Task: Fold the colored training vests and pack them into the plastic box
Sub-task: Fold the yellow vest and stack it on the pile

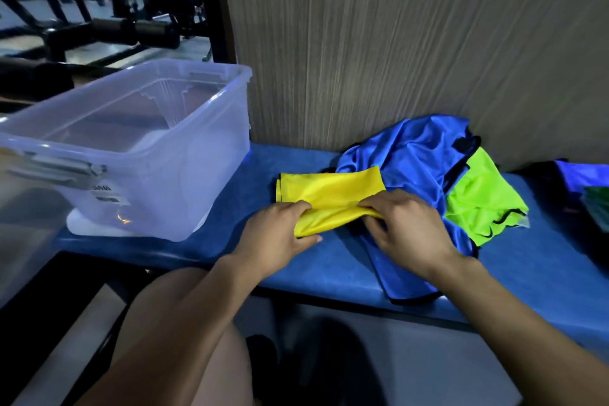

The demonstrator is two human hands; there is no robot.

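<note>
Head view: a blue padded table (230, 260) runs along a striped beige wall (395, 43), seen from above with both forearms reaching in from 6 o'clock.
Yellow vest (329, 189): folded into a narrow band at the middle of the table, its near edge lifted and bunched between the two hands, its far part lying flat.
Left hand (276, 234): fingers curled over the near left end of the yellow vest, thumb under the cloth — pinching it.
Right hand (408, 231): fingers curled down on the near right end of the same vest, gripping it; the heel of the hand lies over the blue vest.
Blue vest (412, 155): unfolded and crumpled at 3 o'clock of the yellow one, touching it, one part hanging over the table's near edge.
Green vest (478, 204): neon, with black trim, lying partly on the blue vest toward 3 o'clock.
Plastic box (138, 155): clear, lid off, standing on the table at 9 o'clock of the yellow vest, apart from it; no vest shows inside.
Far right edge: more cloth (590, 184), blue and green, too cropped to tell what it is.
Background at 11 o'clock: dark gym equipment (108, 20) behind the box.
</note>
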